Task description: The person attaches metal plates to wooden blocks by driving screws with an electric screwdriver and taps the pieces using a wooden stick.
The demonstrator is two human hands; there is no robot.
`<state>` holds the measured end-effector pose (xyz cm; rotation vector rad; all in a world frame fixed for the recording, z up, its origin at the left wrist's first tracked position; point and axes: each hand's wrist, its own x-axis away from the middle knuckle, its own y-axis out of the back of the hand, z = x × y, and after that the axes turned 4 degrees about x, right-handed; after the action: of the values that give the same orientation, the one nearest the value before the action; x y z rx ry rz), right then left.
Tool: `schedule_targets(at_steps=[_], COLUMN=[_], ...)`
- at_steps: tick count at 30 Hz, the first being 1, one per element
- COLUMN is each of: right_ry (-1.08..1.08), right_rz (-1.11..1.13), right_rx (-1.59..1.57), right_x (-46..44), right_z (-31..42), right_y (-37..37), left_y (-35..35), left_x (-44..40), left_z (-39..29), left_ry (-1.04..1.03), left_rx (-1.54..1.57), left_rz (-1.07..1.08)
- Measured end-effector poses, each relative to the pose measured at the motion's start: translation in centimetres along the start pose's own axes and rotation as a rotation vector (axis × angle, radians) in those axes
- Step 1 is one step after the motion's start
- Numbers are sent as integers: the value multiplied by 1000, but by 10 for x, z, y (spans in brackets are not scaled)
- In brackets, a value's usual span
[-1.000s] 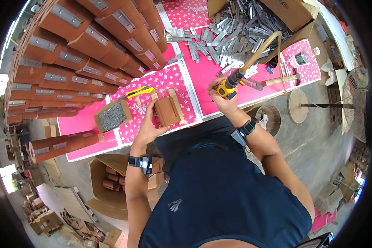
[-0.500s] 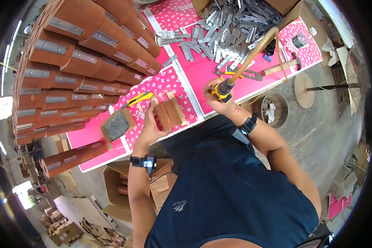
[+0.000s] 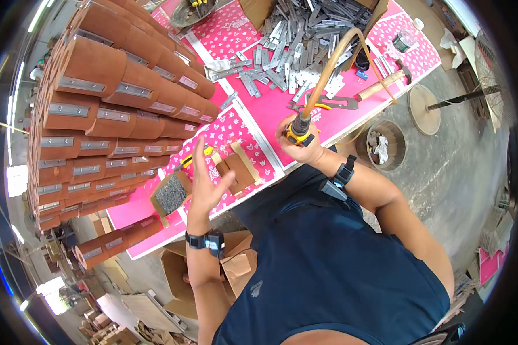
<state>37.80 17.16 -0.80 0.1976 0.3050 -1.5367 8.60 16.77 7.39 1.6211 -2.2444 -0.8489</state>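
My left hand (image 3: pixel 206 183) is raised with its fingers spread and holds nothing. Just right of it on the pink table lies a brown grooved block (image 3: pixel 239 171) between strips of tan tape. My right hand (image 3: pixel 302 145) is wrapped round a yellow-and-black power drill (image 3: pixel 298 131). A tan curved tube (image 3: pixel 344 43) rises from the drill and arcs to the right. Beyond my left hand is a yellow utility knife (image 3: pixel 198 155). To its left sits a small open box of grey screw-like bits (image 3: pixel 171 194).
Stacked brown curved pieces with metal plates (image 3: pixel 115 115) tower at left. Loose metal strips (image 3: pixel 305 49) pile at the back, near a hammer (image 3: pixel 382 85) and yellow-handled pliers (image 3: pixel 322 106). A round bin (image 3: pixel 398 144) stands on the floor at right, a cardboard box (image 3: pixel 178 276) below the table.
My left hand has left the brown block, lifting with fingers spread. My right hand still holds the drill. The whole view has shifted slightly.
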Motion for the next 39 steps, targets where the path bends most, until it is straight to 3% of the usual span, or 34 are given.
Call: schedule_targets(at_steps=[5,9,12,15,17,19,21,23,26,31,34,39], right_ry=[40,8,39,37,115,100,138,103,82,51,8,-11], right_rz=[1,-48,-33,-14,-25,-5,23,18,-30,-60,-27,-83], right_rx=[120,145,215,208,161,163,177,145,155,73,53,30], right_x=[-5,-6,-3,2,3,6,3,5,7,6,4,1], right_z=[8,10,8,5,9,3,4,3,-7,-2,4,6], right_y=[-2,-6,-6,-2,-5,-4,-3,-5,-6,-7,-9,-10], left_y=[-42,-91,-97,-100,-98,-88,-69,-50,-25,-26,-28,-23], left_x=[-95,-152,-174,-170,-161,-149,-133,-98,-42,2,4,8], left_z=[-1,75,86,74,85,77,48,20,15,50,60,76], left_ry=[-18,-146,144,217,181,111,258,399,331,394,373,392], left_rx=[-306,-552,-654,-734,-701,-403,-297,359,569,582,402,580], left_rz=[-3,-80,155,140,59,96,160,121,8,-162,-154,-136])
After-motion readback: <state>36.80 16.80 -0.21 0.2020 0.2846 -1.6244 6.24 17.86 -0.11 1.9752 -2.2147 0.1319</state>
